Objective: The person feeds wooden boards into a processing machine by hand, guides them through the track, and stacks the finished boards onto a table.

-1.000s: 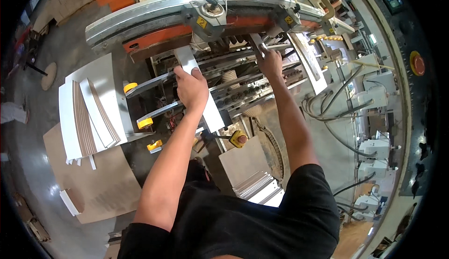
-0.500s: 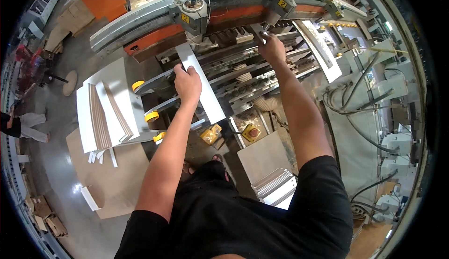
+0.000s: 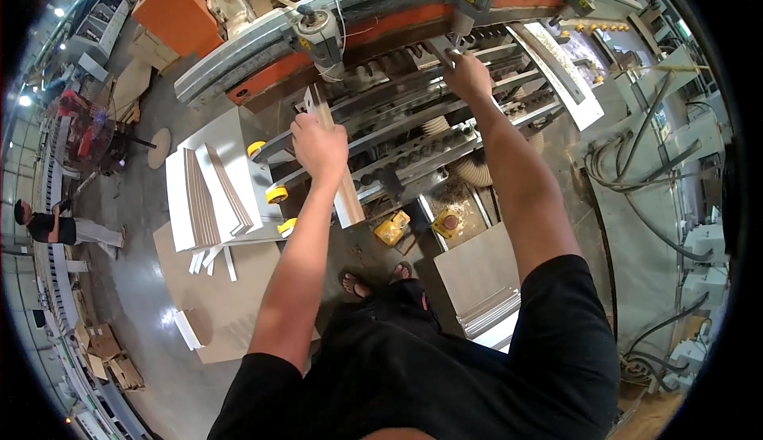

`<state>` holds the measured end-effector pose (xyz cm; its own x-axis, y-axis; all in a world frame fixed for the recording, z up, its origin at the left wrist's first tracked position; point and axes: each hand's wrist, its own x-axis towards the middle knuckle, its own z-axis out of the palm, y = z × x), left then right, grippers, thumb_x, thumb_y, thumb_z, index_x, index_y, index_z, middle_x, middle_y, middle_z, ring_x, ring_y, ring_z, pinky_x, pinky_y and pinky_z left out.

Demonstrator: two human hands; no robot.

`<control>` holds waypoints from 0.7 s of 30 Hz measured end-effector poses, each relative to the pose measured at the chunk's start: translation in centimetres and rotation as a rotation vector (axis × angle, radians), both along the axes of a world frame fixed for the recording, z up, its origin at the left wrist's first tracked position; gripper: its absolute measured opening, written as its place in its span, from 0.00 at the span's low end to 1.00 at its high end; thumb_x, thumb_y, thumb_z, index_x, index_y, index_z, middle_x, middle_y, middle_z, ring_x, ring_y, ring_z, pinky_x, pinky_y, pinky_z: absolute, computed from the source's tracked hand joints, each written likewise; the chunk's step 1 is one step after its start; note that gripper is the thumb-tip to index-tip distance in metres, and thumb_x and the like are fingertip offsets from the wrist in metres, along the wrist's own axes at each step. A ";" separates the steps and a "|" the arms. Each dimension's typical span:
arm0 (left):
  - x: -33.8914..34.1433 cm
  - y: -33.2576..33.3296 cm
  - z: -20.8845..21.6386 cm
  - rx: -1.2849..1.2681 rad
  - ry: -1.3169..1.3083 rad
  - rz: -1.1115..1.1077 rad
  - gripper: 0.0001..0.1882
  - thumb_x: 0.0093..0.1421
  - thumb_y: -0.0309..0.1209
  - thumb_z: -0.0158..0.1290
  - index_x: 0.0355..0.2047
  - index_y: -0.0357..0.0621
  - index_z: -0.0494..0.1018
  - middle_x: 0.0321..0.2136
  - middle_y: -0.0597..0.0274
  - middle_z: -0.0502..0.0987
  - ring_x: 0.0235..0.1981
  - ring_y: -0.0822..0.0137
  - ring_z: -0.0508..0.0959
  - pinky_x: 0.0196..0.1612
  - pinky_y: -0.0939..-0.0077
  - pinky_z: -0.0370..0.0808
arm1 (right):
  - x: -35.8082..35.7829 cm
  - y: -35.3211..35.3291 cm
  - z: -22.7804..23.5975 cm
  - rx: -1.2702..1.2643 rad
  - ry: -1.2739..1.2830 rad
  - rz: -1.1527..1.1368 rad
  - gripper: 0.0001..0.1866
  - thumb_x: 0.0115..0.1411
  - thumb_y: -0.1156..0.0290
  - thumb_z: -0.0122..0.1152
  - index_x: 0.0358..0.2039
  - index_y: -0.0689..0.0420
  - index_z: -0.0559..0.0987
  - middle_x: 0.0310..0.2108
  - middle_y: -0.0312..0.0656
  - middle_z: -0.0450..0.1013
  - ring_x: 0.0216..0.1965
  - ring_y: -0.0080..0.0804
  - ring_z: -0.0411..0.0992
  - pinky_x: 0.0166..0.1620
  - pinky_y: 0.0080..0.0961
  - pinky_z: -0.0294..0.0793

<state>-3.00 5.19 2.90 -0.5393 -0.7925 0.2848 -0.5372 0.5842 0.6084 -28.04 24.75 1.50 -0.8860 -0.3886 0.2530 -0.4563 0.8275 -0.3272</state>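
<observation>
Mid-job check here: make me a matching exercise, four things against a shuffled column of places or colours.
Things:
1. Narrow board
2. Red button
3. Stacked panels
4. Right sleeve

Places or colours:
A. Left of the yellow wheels
B. Black
C. In the left hand
D. On a yellow box

Pairs: 1-C, 2-D, 3-A, 4-B

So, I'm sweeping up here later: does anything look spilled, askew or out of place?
Yes. Several white strips poke out at uneven angles by the stack, and a short white piece lies apart at the edge of the brown sheet. Brownish debris is scattered by the red button, like spilled dust. Nothing looks plainly damaged.
</observation>
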 end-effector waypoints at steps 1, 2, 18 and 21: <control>-0.7 0.8 -0.1 -0.082 -0.064 0.045 0.18 0.47 0.33 0.63 0.36 0.39 0.70 0.43 0.48 0.71 0.47 0.46 0.72 0.50 0.55 0.69 | -0.2 0.2 -0.2 -0.018 -0.006 0.013 0.23 0.56 0.60 0.62 0.53 0.44 0.79 0.44 0.49 0.74 0.47 0.49 0.74 0.51 0.43 0.75; -1.2 1.5 -0.2 -0.021 -0.096 0.040 0.20 0.47 0.31 0.64 0.38 0.38 0.69 0.48 0.46 0.68 0.51 0.43 0.69 0.53 0.53 0.67 | -0.3 0.4 -0.6 -0.024 -0.007 0.010 0.23 0.55 0.60 0.63 0.53 0.44 0.79 0.43 0.49 0.74 0.47 0.50 0.74 0.51 0.43 0.75; -0.4 3.4 -0.6 0.076 -0.213 0.002 0.24 0.48 0.40 0.63 0.33 0.29 0.73 0.30 0.36 0.80 0.34 0.39 0.81 0.42 0.52 0.77 | 0.4 -0.1 0.5 -0.035 0.008 -0.006 0.24 0.53 0.62 0.63 0.53 0.43 0.80 0.46 0.47 0.75 0.48 0.47 0.75 0.51 0.40 0.76; -1.5 2.9 -1.2 0.122 -0.157 0.086 0.22 0.46 0.41 0.63 0.29 0.29 0.76 0.28 0.39 0.80 0.34 0.41 0.81 0.41 0.54 0.77 | 0.0 -0.2 0.0 -0.020 0.011 -0.010 0.25 0.53 0.61 0.64 0.54 0.43 0.79 0.46 0.46 0.75 0.48 0.46 0.75 0.51 0.40 0.76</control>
<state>-4.46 8.11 1.65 -0.4987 -0.8608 0.1016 -0.6756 0.4594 0.5767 -28.01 24.57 1.53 -0.8872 -0.3741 0.2701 -0.4512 0.8256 -0.3388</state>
